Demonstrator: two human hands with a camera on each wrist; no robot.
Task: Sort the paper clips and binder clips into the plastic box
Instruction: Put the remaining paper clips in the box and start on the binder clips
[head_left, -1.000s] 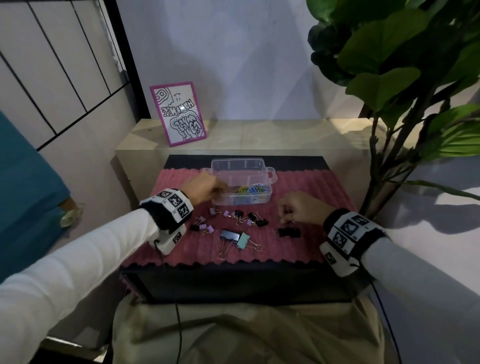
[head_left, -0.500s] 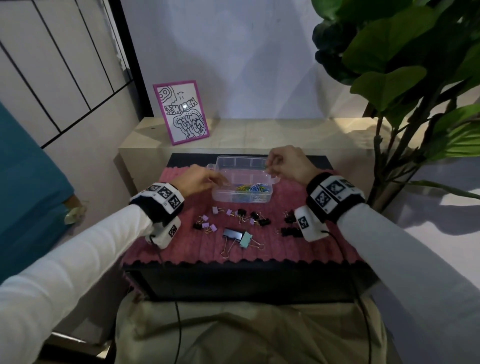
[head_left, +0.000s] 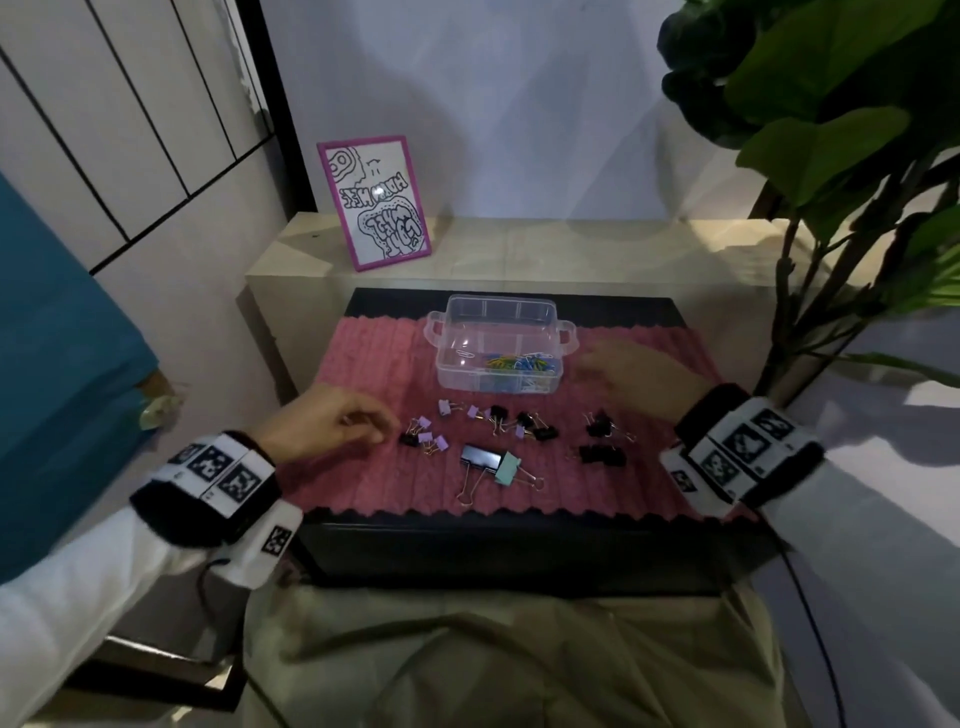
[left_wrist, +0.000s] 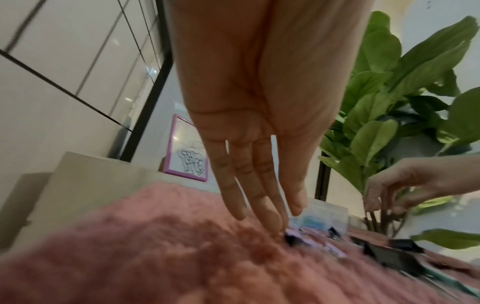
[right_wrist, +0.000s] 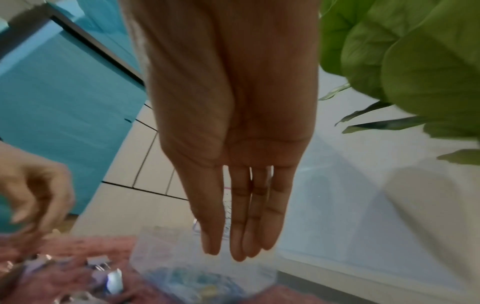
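A clear plastic box (head_left: 441, 322) stands at the back of the pink mat (head_left: 374, 364), with coloured paper clips (head_left: 519, 362) inside. Several binder clips lie in front of it: small purple ones (head_left: 434, 440), a large black one (head_left: 480, 457), a teal one (head_left: 509, 467) and black ones (head_left: 600, 454). My left hand (head_left: 374, 423) hovers just left of the purple clips; its straight fingers (left_wrist: 272, 224) point down at a small black clip (left_wrist: 289, 239) and hold nothing. My right hand (head_left: 618, 364) is blurred, just right of the box, its fingers (right_wrist: 241, 226) straight and empty.
A pink-framed drawing (head_left: 374, 202) leans on the beige ledge (head_left: 571, 244) behind the mat. A large leafy plant (head_left: 831, 130) crowds the right side. A teal block (head_left: 52, 364) stands at the left. The mat lies on a black stand whose front edge (head_left: 519, 545) faces my lap.
My right hand rose from the black clips to above the box, then dropped to the box's right side, empty. My left hand drew back from the box to the purple clips.
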